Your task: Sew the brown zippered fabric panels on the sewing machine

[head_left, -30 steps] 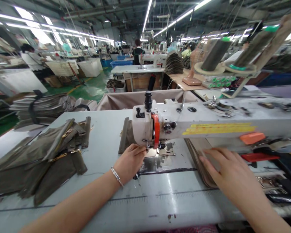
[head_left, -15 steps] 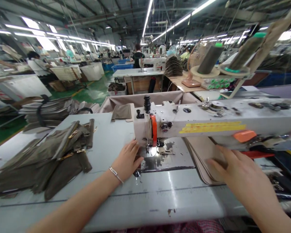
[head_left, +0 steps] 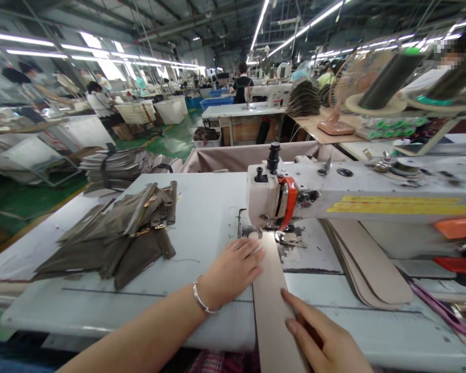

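A long beige strip (head_left: 274,300) lies on the sewing table (head_left: 202,217), running from the needle area of the white sewing machine (head_left: 279,199) toward me. My left hand (head_left: 233,269), with a bracelet on its wrist, rests flat on the strip's left edge near the presser foot, fingers stretched out. My right hand (head_left: 326,342) holds the strip's near end, thumb on top and fingers under it.
A pile of olive-brown zippered pieces (head_left: 120,233) lies at the table's left. More beige strips (head_left: 367,264) are stacked right of the needle. Thread cones (head_left: 388,77) and a fan (head_left: 334,122) stand behind the machine. Other workers sit at tables in the background.
My right hand left the stack on the right and brought a beige strip to the needle. My left hand shifted from the presser foot onto the strip. The view swung left.
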The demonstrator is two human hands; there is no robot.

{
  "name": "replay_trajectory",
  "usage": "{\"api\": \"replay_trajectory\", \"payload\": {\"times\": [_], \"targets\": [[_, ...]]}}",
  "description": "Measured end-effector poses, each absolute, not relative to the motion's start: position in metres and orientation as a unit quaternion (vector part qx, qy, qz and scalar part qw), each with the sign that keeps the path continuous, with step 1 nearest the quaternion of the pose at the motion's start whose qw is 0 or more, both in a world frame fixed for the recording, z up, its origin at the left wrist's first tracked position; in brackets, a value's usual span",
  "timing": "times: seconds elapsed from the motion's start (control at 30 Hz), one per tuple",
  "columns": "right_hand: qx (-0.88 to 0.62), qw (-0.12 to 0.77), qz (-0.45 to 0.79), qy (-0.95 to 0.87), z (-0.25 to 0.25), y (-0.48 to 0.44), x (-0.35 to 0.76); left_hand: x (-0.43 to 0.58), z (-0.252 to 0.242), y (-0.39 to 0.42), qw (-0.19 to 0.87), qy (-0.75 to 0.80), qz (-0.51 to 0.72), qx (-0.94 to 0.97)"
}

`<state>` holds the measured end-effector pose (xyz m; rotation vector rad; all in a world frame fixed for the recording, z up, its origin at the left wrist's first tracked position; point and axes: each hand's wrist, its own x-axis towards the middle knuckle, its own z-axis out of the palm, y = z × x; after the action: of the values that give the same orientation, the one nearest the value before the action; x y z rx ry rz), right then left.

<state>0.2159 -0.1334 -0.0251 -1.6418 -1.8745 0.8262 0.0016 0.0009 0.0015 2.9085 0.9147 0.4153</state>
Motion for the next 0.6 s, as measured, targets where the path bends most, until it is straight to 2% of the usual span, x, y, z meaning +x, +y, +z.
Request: {"api": "replay_trajectory", "payload": {"times": [0.3, 0.6], "targets": [[-0.629, 0.241, 0.397, -0.624, -0.010, -0.121, 0.209, 0.002, 0.001, 0.002, 0.039, 0.323, 0.127, 0.937], [-0.635, 0.233, 0.394, -0.622, -0.012, -0.116, 0.214, 0.002, 0.000, 0.004, 0.047, 0.327, 0.134, 0.934]]}}
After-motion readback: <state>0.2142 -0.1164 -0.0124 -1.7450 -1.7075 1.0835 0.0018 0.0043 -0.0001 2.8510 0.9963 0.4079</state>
